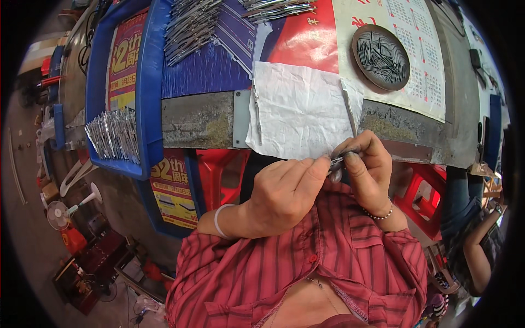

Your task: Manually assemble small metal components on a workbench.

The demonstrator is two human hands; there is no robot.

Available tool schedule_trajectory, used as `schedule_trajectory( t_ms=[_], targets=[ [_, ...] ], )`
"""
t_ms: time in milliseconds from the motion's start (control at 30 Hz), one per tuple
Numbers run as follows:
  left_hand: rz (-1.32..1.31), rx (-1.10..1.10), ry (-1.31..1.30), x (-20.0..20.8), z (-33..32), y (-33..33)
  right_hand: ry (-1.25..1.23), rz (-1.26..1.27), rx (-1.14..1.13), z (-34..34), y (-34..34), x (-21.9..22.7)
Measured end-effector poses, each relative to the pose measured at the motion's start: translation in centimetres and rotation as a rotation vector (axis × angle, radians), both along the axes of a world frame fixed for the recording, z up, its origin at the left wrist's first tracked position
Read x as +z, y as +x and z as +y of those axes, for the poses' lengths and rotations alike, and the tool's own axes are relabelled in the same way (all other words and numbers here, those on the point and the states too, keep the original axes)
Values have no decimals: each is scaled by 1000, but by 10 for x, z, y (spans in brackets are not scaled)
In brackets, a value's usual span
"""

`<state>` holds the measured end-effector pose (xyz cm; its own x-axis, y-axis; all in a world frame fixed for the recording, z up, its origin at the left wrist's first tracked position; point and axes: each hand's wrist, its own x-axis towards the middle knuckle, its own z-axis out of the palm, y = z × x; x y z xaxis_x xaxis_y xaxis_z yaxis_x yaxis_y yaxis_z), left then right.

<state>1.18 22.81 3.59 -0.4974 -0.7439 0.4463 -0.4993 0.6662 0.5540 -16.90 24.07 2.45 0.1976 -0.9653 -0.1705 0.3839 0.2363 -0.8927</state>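
Note:
My left hand (281,191) and my right hand (371,174) meet at the table's front edge, fingertips pinched together. Between them is a small slim metal piece (334,162), mostly covered by the fingers, so its exact kind does not show. Just beyond lies a creased white sheet (303,109). A thin silver metal rod (257,117) rests along the sheet's left side, and a longer flat grey strip (349,108) lies on its right side, close to my right hand. Farther right, a round brown dish (386,87) holds many small dark metal pins (378,57).
Piles of slender silver metal parts (191,27) lie at the far left. A blue tray (150,82) at left holds a row of similar parts (114,135). Red stools (418,197) stand under the table. Another person's arm (480,249) shows at far right.

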Motion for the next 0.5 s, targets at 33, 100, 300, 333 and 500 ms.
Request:
schedule_trajectory(
  t_ms=[33, 100, 300, 333, 500],
  targets=[
    [0, -1, -1, 1, -1, 0, 2, -5, -7, 0, 1, 0],
    [-27, 1, 9, 2, -2, 0, 3, -12, -15, -2, 0, -1],
    [-41, -1, 30, 7, -10, -2, -26, -30, -23, -7, -1, -1],
    [-48, 4, 15, 11, -13, -1, 19, 0, -24, -8, -3, 2],
    [8, 88, 101, 38, -58, 20, -46, 219, -267, -10, -22, -3]
  ],
)
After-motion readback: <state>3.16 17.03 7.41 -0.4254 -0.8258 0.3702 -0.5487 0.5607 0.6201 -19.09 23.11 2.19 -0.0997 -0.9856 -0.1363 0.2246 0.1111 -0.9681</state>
